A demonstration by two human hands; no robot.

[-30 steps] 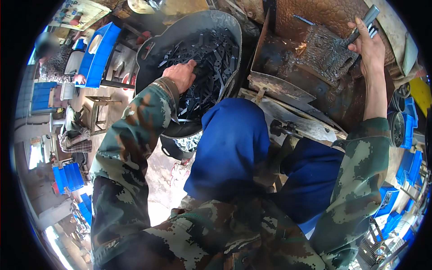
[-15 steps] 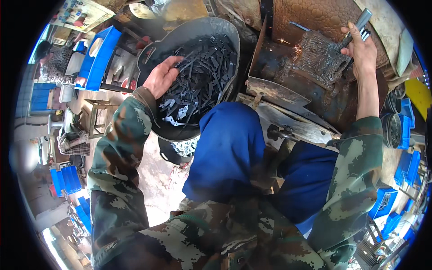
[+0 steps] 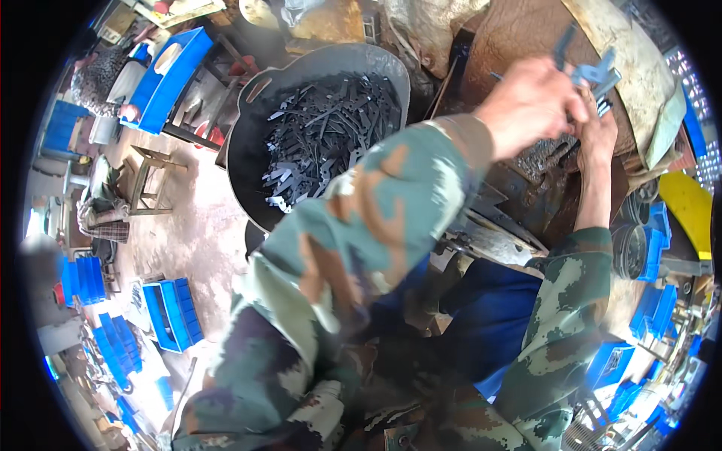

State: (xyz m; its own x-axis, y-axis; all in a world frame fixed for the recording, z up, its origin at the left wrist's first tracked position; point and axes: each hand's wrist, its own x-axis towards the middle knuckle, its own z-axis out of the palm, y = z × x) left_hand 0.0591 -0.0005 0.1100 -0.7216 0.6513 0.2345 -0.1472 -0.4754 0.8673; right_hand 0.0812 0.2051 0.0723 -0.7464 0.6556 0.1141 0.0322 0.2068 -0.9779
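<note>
My right hand (image 3: 598, 131) is closed around a grey metal tool (image 3: 596, 73) with several arms, somewhat like pliers; its exact kind is unclear. Right beside it, my left hand (image 3: 535, 98) has its fingers curled at the tool, slightly blurred. Whether it pinches a small part is hidden. A dark narrow piece (image 3: 562, 46) sticks up just past the left fingers. Below both hands lies a wet, brown-crusted block (image 3: 538, 159) in a rusty metal trough, partly covered by my left hand and sleeve. To the left stands a black tub (image 3: 247, 161) heaped with flat dark metal strips (image 3: 331, 128).
A stained sheet (image 3: 632, 68) drapes behind the trough at the right. Blue crates (image 3: 171, 316) stand on the floor at the left, with more at the right edge. A wooden stool (image 3: 150, 180) is at the left. Another person (image 3: 98, 83) sits by a blue tray (image 3: 169, 79) at the far left.
My left hand has left the tub of strips and crossed right to the tool in my right hand. Sparks seen earlier at the block no longer show. The tool has turned in my right hand.
</note>
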